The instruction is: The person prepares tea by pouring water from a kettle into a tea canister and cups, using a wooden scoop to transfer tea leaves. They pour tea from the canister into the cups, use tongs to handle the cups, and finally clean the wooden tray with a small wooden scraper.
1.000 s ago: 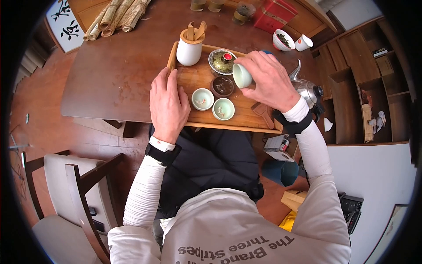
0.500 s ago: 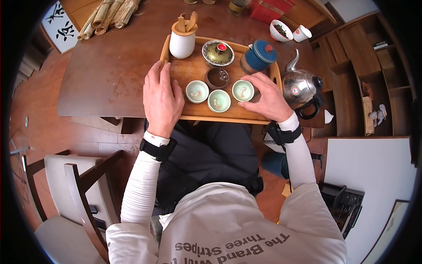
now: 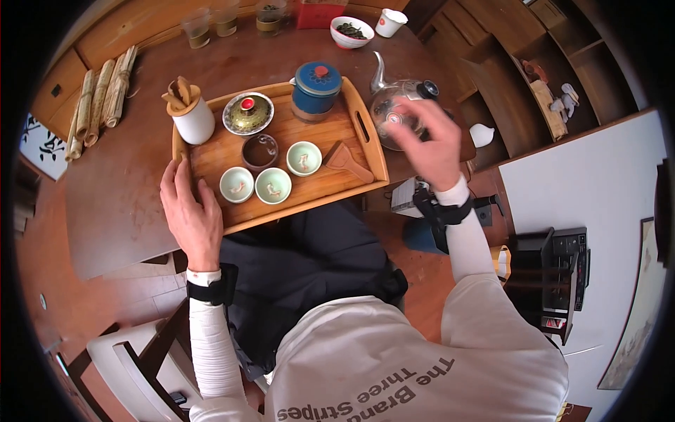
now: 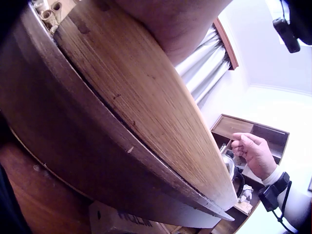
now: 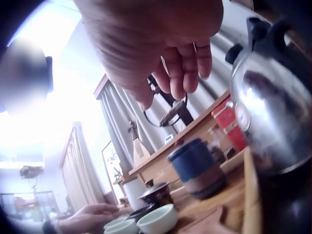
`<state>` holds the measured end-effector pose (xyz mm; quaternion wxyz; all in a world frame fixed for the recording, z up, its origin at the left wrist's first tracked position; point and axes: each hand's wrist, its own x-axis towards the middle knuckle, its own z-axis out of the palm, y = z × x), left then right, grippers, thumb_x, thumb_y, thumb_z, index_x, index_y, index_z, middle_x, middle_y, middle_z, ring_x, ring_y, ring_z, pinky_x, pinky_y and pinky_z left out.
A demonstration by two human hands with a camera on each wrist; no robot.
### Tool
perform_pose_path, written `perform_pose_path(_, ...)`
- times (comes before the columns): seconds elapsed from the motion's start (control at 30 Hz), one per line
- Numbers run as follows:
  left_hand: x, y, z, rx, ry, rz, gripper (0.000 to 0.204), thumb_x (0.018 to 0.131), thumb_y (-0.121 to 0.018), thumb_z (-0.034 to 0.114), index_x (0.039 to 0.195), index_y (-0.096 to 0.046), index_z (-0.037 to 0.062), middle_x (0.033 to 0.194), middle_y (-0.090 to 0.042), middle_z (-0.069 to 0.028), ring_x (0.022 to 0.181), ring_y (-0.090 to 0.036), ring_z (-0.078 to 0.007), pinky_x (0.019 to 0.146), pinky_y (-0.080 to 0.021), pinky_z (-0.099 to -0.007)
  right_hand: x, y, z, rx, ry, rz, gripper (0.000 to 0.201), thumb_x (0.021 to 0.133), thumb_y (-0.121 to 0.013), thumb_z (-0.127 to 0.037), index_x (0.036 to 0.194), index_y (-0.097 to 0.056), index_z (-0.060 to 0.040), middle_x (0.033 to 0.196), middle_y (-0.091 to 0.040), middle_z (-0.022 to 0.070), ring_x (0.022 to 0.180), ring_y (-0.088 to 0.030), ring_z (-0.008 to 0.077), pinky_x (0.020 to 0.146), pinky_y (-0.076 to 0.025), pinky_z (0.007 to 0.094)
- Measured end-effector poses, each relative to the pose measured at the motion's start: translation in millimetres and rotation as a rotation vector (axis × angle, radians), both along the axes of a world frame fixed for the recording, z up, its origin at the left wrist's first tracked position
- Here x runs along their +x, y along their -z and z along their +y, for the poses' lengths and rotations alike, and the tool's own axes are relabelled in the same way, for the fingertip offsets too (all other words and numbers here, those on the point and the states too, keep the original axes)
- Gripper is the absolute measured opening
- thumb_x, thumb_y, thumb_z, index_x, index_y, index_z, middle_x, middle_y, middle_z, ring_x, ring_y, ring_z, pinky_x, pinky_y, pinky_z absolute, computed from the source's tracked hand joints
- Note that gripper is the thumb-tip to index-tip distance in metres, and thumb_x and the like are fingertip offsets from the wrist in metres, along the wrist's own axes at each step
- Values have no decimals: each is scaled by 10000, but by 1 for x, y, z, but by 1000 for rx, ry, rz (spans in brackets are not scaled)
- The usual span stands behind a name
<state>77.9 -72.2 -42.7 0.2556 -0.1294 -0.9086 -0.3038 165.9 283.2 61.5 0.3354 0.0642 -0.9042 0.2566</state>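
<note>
My left hand (image 3: 191, 214) rests at the left front corner of a wooden tray (image 3: 316, 188), its fingers lying along the side wall. My right hand (image 3: 430, 144) holds nothing and hovers, fingers loosely bent, overlapping the steel kettle (image 3: 383, 105) in the head view. Three pale green teacups stand at the tray's front: a left one (image 3: 228, 184), a middle one (image 3: 266, 186) and a right one (image 3: 297, 159). Behind them sits a dark round bowl (image 3: 260, 151). A brown wedge-shaped piece with a handle (image 3: 348, 162) lies to the cups' right.
At the tray's back stand a white tool holder (image 3: 194, 125), a patterned lidded bowl (image 3: 246, 121) and a blue lidded pot (image 3: 316, 84). Farther back are a bowl of tea leaves (image 3: 351, 29) and a white cup (image 3: 390, 22). Rolled bamboo mats (image 3: 102, 98) lie left.
My right hand set the third teacup down on the tray, let go and moved right toward the kettle. The head view has turned; my left hand stays by the tray's left edge.
</note>
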Motion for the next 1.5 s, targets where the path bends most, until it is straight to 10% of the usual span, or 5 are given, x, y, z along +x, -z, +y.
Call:
perform_pose_path(0.17,1,-3,2,5,-1,-11,418,942,-625,109,1347,-588,11,1384,-555,-207,1276,-538,-398,1058,-454,-467,15,3,84,-345,300,150,251,968,-722,-160,1162,-720,-1,1038,-736,52,941,-670,137,835,-523,279)
perform_pose_path(0.43,-1,-6,4,-93,17,74,457,929,-698,264,1287,-612,-7,1326,-591,-204,1246,-538,-394,1062,-433,-481,3,69,106,-925,193,161,306,1012,-551,-139,1181,-714,57,1147,-720,111,1050,-653,172,965,-479,292)
perform_pose_path(0.57,4,-13,17,-151,81,85,540,882,-747,347,1259,-629,-20,1257,-631,-208,1256,-533,-387,1082,-398,-485,0,83,107,-805,364,261,300,1004,-553,-129,1169,-722,56,1111,-732,91,1056,-643,172,989,-469,296)
perform_pose_path(0.8,1,-29,71,-214,111,-148,641,740,-832,475,1085,-695,-48,1040,-695,-223,1088,-603,-393,1017,-439,-475,10,79,81,-1149,319,208,270,1015,-627,-257,992,-736,-11,756,-621,-2,550,-479,55,448,-334,213)
perform_pose_path(1.5,-9,-48,87,-157,87,-229,481,687,-853,366,949,-733,-20,936,-736,-178,982,-664,-348,990,-454,-437,11,89,90,-1200,366,286,301,1040,-603,-265,1070,-728,8,719,-575,-22,530,-428,47,462,-315,202)
